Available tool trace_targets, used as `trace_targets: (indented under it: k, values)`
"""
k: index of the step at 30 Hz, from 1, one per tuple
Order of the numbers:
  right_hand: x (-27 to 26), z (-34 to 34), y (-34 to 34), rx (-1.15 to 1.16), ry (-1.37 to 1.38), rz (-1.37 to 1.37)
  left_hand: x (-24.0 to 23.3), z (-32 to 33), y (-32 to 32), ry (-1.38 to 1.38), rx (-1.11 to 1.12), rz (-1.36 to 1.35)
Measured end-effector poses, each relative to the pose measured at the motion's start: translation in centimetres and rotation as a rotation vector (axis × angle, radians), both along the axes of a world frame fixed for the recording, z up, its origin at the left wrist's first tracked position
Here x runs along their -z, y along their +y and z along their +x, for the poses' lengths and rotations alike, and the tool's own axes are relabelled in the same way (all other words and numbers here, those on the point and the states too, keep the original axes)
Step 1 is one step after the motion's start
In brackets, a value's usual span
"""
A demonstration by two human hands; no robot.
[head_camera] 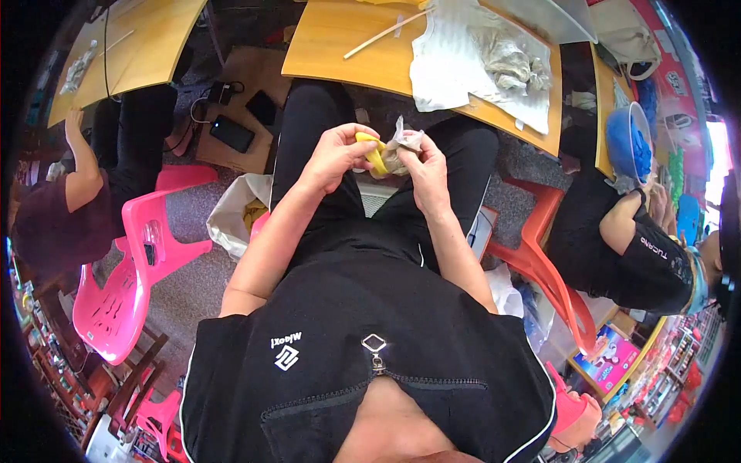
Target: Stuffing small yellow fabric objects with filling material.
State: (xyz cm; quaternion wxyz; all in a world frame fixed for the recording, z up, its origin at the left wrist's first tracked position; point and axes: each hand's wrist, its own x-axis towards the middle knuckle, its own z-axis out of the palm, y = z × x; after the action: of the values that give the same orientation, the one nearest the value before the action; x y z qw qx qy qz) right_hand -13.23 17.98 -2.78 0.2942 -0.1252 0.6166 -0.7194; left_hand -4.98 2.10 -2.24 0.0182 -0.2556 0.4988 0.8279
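Observation:
Above my lap, my left hand (334, 157) pinches a yellow rubber-like piece (376, 155), perhaps a balloon, between thumb and fingers. My right hand (428, 171) grips a small clear plastic bag (399, 151) with greyish-brown contents, its loose end sticking up past the fingers. The yellow piece lies against the left side of the bag; I cannot tell how far it wraps around it. In front of me on the wooden table (341, 46), a white cloth (443, 69) hangs slightly over the edge. Several greyish bundles in clear plastic (512, 66) rest on it.
A thin wooden stick (388, 33) lies on the table. Pink chair (136, 249) at left, orange-red chair (547, 249) at right. A person (63, 214) sits on the left; another (631, 249), at right, is near a blue basin (628, 144). Power bank (231, 133) below.

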Motion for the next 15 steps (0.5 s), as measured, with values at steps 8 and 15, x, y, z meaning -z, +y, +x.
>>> trace_targets:
  k: [8, 15]
  values:
    - [0.1, 0.1, -0.3, -0.013, -0.042, -0.002, 0.4, 0.0, 0.0, 0.027, -0.152, 0.198]
    - [1.5, 0.1, -0.3, -0.02, -0.043, 0.068, 0.5, -0.7, 2.0, 0.174, -0.378, -0.258]
